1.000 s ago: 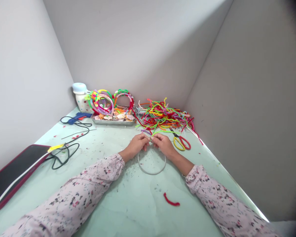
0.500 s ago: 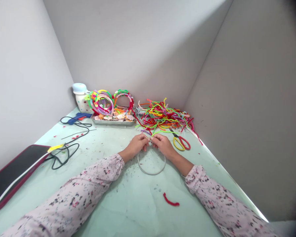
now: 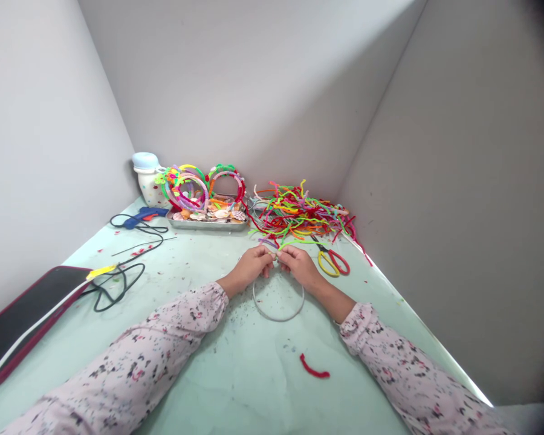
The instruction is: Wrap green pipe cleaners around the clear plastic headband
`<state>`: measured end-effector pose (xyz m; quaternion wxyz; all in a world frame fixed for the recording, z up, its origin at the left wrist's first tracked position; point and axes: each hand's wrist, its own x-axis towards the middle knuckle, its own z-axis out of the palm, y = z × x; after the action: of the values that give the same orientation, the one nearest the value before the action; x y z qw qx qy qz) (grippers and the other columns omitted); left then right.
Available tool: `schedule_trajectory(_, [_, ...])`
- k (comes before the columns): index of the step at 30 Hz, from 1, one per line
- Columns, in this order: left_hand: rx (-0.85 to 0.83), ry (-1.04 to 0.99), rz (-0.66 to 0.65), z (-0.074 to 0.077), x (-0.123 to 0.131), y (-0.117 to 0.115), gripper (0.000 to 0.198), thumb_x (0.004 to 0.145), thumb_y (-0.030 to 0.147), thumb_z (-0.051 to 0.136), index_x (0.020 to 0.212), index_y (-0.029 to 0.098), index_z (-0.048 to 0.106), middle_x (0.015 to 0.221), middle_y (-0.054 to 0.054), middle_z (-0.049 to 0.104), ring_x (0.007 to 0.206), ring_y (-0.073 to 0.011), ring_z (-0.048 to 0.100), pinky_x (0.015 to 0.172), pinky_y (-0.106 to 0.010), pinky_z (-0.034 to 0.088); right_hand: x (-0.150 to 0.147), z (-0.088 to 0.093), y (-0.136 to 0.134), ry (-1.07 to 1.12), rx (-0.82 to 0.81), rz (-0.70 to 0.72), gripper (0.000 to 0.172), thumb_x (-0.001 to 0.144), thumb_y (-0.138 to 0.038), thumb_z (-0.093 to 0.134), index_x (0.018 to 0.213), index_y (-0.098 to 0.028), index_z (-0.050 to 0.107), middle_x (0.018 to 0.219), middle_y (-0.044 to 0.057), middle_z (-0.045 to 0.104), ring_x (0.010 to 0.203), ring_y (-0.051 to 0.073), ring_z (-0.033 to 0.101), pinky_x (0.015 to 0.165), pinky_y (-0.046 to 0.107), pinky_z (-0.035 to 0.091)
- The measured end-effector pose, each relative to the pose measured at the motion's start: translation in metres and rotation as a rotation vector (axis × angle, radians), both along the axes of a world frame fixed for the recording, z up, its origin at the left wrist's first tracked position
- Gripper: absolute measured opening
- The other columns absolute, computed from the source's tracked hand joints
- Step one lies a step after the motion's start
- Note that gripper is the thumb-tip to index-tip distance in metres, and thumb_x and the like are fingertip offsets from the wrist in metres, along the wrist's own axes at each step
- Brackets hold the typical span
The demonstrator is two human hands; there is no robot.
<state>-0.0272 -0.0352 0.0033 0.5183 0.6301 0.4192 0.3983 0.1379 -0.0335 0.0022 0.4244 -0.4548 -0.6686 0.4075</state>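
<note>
Pale plastic hoop (image 3: 278,320) hangs below the hands near the middle of the worktop (image 3: 236,386), its lower arc at or just above the surface; which, I cannot tell. The left hand (image 3: 252,267) and right hand (image 3: 300,267) meet at its top, fingertips clenched in a tight pinch on it. A green pipe cleaner (image 3: 294,243) runs from that pinch toward the heaped pipe cleaners (image 3: 299,214) by the back edge, and yellow-and-red scissors (image 3: 333,263) lie just beside the right hand. If the pinch loosened, the green stem could slip or spring off the hoop, and its free end could snag the heap.
</note>
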Motion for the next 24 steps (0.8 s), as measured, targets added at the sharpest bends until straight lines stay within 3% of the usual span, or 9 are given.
schedule_trajectory(24, [-0.015,-0.028,0.009,0.0019,0.0016,-0.0006,0.018,0.077,0.031,0.051,0.066,0.016,0.052,0.052,0.003,0.054,0.042,-0.0078,0.048,0.046,-0.021,0.035,-0.0026,0.0050,-0.0038,0.007,-0.023,-0.033,0.022,0.080,-0.037,0.052,0.066,-0.020,0.051,0.052,-0.004,0.049,0.048,0.011,0.043,0.051,0.025,0.034])
